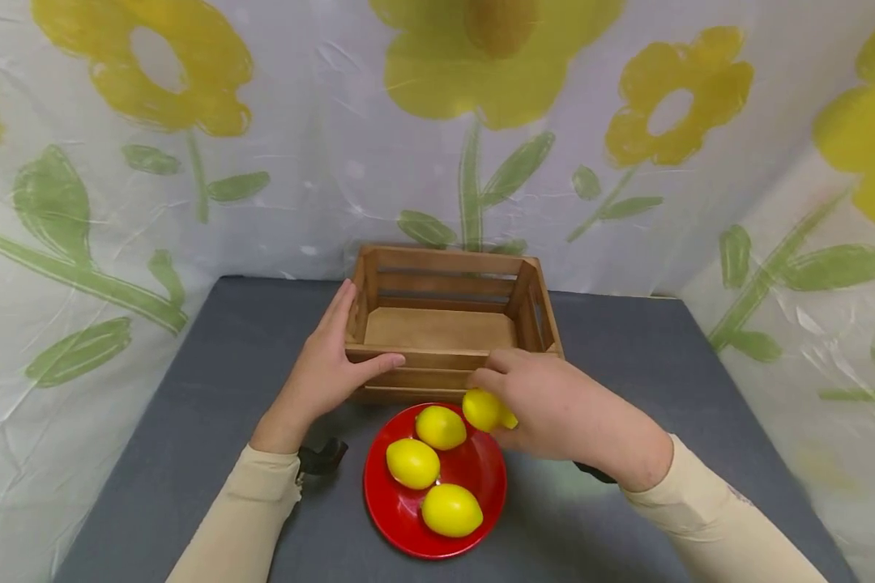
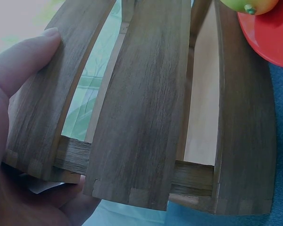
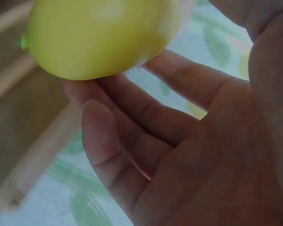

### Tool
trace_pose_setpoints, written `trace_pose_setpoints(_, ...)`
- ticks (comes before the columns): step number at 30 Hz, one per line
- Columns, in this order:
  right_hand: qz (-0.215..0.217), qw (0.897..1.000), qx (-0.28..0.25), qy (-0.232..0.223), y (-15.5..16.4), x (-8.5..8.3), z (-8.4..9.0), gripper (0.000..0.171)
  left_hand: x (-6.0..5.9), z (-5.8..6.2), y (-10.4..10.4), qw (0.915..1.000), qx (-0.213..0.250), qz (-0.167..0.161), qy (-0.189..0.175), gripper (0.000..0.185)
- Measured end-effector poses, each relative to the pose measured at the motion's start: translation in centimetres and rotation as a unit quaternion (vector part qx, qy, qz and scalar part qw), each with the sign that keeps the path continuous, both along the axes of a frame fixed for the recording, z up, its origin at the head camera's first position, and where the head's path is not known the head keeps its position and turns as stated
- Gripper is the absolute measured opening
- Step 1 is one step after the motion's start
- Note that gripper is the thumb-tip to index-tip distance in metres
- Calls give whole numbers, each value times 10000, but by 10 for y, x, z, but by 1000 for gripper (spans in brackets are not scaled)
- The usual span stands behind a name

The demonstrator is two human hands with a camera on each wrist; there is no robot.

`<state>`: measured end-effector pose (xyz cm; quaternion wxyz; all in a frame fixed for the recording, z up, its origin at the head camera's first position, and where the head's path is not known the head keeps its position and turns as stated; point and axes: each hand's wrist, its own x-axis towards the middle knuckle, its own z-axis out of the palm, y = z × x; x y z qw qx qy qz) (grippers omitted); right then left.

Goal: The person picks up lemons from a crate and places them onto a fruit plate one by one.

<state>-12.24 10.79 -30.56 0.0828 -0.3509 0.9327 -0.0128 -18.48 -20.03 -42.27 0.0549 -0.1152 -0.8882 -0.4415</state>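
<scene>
Both hands are at work beside the wooden crate (image 1: 445, 324). The left hand (image 1: 328, 368) is laid with straight fingers against the crate's left wall, its thumb stretched along the top slat of the near wall, so the crate is steadied rather than gripped. In the left wrist view the same slats (image 2: 141, 108) are seen close up, with fingertips resting on the outermost one.

The right hand (image 1: 561, 405) is curled round a lemon (image 1: 484, 409), held from above at the crate's near right corner, just over the far rim of the red plate (image 1: 394, 510). In the right wrist view the lemon (image 3: 104, 35) is seen resting on the fingertips (image 3: 113, 141); how firmly it is clamped from the thumb side cannot be told from that angle.

The held lemon lies just in front of the crate's near wall and below its rim. Its long axis seems to run roughly along that wall, with the stem end (image 3: 21, 42) pointing to the left. The crate's open inside lies straight ahead of and slightly above it, and the right hand is the nearer one.

Three more lemons (image 1: 437, 470) lie on the plate, which sits on the grey desk (image 1: 189, 453) just before the crate.
</scene>
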Motion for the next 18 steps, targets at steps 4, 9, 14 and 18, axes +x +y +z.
trace_pose_setpoints(4,-41,9996,-111,-262,0,6,-28,49,1,3,0,10000,18,-4,10,130)
trace_pose_setpoints(9,-118,9985,-214,-498,-1,10,-58,48,2,5,-1,10000,-14,33,-25,130)
trace_pose_setpoints(14,-148,9977,-251,-615,-3,17,-79,46,0,3,0,9999,-85,39,-54,130)
trace_pose_setpoints(18,-202,9979,-191,-586,-5,18,-92,49,0,2,-2,9999,-86,19,-55,130)
